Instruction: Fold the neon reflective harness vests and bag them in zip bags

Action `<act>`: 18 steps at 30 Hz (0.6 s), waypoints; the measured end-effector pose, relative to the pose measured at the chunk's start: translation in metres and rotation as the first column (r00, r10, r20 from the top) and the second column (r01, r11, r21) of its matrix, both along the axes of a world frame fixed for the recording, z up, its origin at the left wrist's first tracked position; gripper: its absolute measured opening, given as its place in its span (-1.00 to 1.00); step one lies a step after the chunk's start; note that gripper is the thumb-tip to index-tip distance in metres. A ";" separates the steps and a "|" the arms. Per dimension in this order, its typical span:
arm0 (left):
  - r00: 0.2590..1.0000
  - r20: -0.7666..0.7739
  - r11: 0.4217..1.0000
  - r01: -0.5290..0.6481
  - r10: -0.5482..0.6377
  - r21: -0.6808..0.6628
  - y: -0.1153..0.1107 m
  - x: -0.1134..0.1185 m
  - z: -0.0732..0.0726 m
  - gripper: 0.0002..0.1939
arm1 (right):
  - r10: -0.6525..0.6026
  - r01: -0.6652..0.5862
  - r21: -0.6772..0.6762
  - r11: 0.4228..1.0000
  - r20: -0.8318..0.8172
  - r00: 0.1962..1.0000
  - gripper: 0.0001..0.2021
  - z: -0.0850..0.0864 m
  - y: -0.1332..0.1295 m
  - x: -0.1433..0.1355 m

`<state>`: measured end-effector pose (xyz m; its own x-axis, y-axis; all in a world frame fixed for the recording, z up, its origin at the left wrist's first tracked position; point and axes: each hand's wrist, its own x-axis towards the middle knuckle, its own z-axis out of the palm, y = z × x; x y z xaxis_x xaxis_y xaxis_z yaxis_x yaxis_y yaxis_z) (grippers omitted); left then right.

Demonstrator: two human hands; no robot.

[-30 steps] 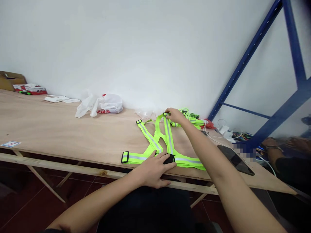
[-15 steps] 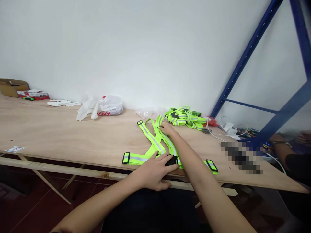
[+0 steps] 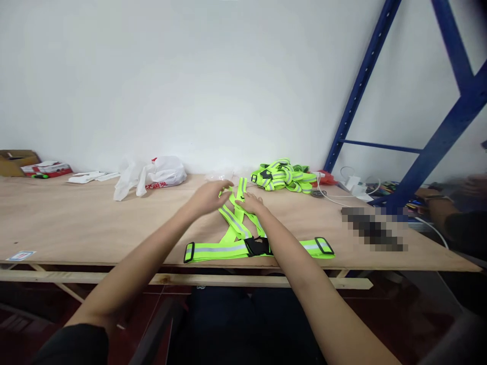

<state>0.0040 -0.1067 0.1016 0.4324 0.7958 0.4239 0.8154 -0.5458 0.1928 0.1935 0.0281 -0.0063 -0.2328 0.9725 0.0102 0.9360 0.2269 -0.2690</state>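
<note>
A neon-green reflective vest (image 3: 216, 250) made of straps with grey stripes lies flat on the wooden table. Its waist strap runs along the front edge, with black adjuster buckles at both ends and a black piece (image 3: 257, 246) in the middle. My left hand (image 3: 210, 196) is over the upper end of the left shoulder strap, fingers curved and apart, partly covering it. Close beside it, my right hand (image 3: 251, 204) rests on the upper straps, thumb and fingers spread. My right forearm hides part of the waist strap.
Behind the vest sits a heap of similar green straps (image 3: 285, 176). White plastic bags (image 3: 165, 171), papers (image 3: 89, 177) and boxes (image 3: 47, 169) stand to the left. A blue metal frame (image 3: 355, 96), cables and another person's arm (image 3: 437, 210) are at right.
My left hand has left the black middle piece and moved up to the left shoulder strap. My right hand's fingers have loosened on the upper straps. The view has shifted slightly.
</note>
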 end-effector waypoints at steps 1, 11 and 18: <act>0.994 -0.050 0.995 -0.102 0.101 -0.007 0.023 -0.007 0.000 -0.59 | 0.002 -0.002 -0.005 1.000 -0.010 1.000 -0.21 0.001 0.000 0.000; 0.864 -0.314 0.882 -0.452 0.394 -0.137 0.128 -0.036 -0.058 -0.68 | 0.009 -0.009 0.013 1.000 -0.055 0.998 -0.25 0.006 -0.006 0.000; 0.885 -0.256 0.910 -0.413 0.388 -0.047 0.135 -0.038 -0.027 -0.63 | 0.014 -0.013 0.021 1.000 -0.090 0.996 -0.18 0.003 -0.003 0.001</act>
